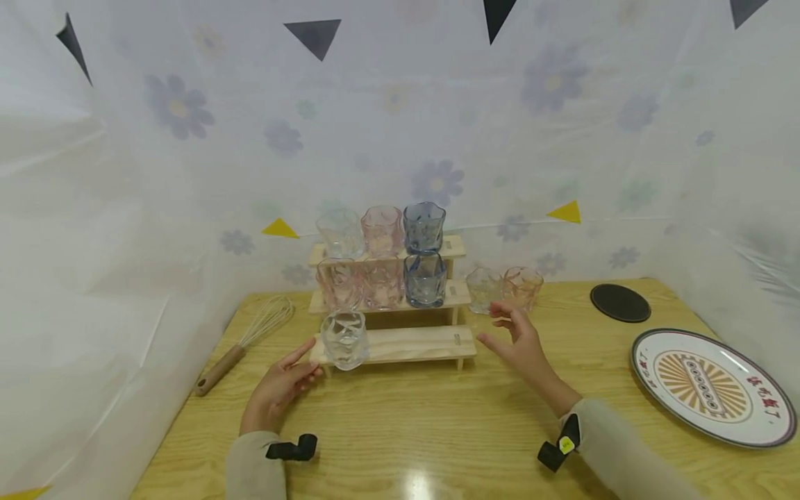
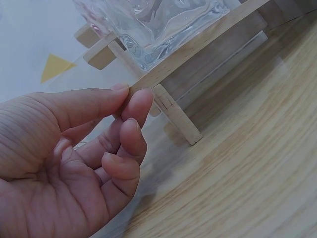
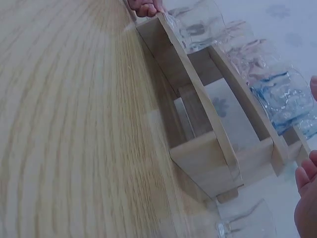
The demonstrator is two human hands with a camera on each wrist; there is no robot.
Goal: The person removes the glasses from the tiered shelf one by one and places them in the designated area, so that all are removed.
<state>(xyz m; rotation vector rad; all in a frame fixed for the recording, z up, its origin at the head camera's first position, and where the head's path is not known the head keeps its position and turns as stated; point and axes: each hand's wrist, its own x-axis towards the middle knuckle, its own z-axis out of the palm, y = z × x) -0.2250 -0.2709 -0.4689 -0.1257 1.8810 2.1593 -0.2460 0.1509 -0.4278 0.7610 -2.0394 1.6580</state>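
My left hand [image 1: 279,383] pinches the end of the low shelf [image 1: 415,344] beside a clear glass [image 1: 344,340], seemingly steadying the rack [image 1: 459,292]. My right hand [image 1: 521,347], empty and loosely spread, is near the pale glass [image 1: 482,288] and orange glass [image 1: 523,283] beyond it; taking one would call for a gentle wrap.

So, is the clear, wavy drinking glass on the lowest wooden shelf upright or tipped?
Upright: the clear, wavy glass stands base-down on the lowest pale wooden shelf, rim uppermost.

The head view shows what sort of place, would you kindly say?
Probably a makeshift tabletop setup: flowered sheeting hangs behind and beside a wooden table bearing a tiered rack of glasses.
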